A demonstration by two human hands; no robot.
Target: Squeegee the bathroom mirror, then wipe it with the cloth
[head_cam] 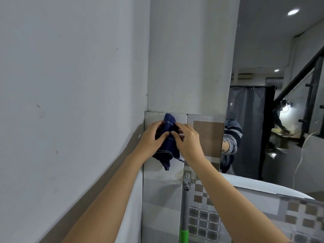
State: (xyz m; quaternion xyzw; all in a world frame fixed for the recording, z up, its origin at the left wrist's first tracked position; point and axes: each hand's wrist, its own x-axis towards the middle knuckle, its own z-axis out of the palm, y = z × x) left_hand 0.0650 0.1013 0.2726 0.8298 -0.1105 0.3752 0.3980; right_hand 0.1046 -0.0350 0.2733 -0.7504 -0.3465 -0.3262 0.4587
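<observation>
Here, seen from a head-worn camera, two bare forearms reach up and forward toward a tiled strip of wall (163, 190) beneath a pale painted column. Both hands meet on a dark blue cloth (168, 146) with thin light check lines, bunched up and held against the tiles. The left hand (150, 139) is curled around the cloth's left side, thumb pressing into its middle. The right hand (187, 137) grips the cloth's right side, thumb and fingertips pinching the folds. A loose corner of the cloth hangs down below both hands.

Right of the cloth, past a brown tile, stands the mirror (273, 102), its left edge running down close to the right wrist. It reflects a dark curtain, ceiling lights, a stair rail and part of a patterned sleeve.

Below the cloth and slightly right, a grey pole with a bright green grip (184, 223) stands upright against the tiles, its top clipped under a small metal hook. Whether this pole belongs to a squeegee cannot be told. Left of the cloth, a plain grey wall fills the view
</observation>
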